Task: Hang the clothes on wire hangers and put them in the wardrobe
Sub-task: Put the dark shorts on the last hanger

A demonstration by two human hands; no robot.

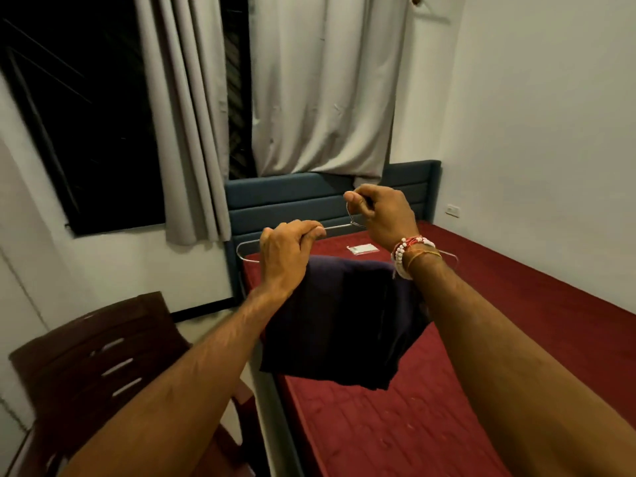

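Note:
A thin silver wire hanger (245,248) is held up in front of me over the bed. A dark navy garment (344,321) is folded over its bottom bar and hangs down between my forearms. My left hand (287,253) grips the hanger's left sloping arm. My right hand (382,213) is closed on the hook and neck at the top. The right end of the hanger shows just past my beaded wrist. No wardrobe is in view.
A bed with a red mattress (516,304) and a blue padded headboard (292,197) lies below. A small white packet (362,249) rests on it. A dark brown wooden chair (103,356) stands at the lower left. Grey curtains (309,80) cover a dark window.

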